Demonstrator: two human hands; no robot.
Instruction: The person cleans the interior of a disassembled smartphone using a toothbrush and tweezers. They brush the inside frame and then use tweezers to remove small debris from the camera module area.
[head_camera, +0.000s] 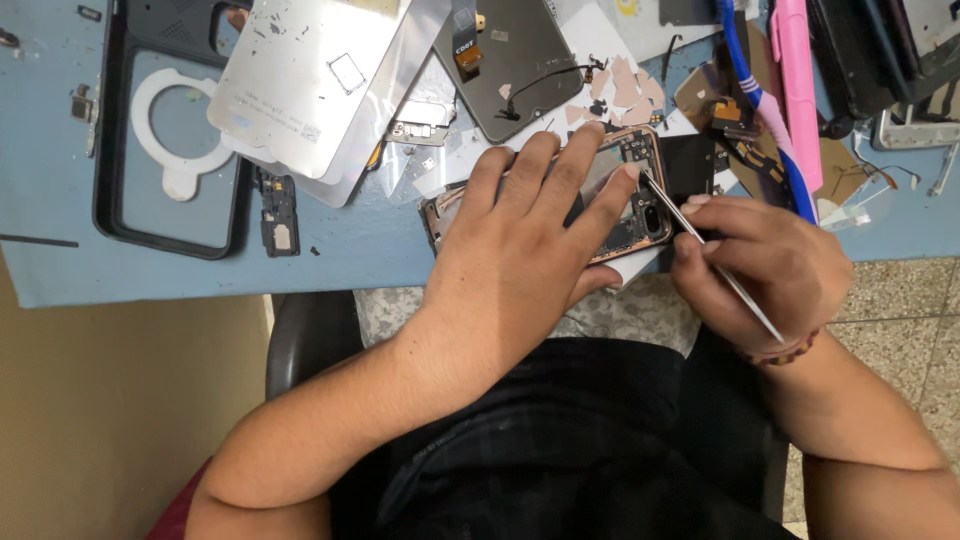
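Observation:
An opened phone body with a rose-gold frame lies at the near edge of the blue table. My left hand lies flat over it, fingers spread, pressing it down and hiding most of it. My right hand is closed around thin metal tweezers. Their tip touches the phone's inside beside my left index fingertip, near the camera cutout.
A black phone case with a white ring lies at left. A silver metal plate and a dark back cover lie behind the phone. Small parts, pink stickers, flex cables, a blue cable and a pink tool crowd the right.

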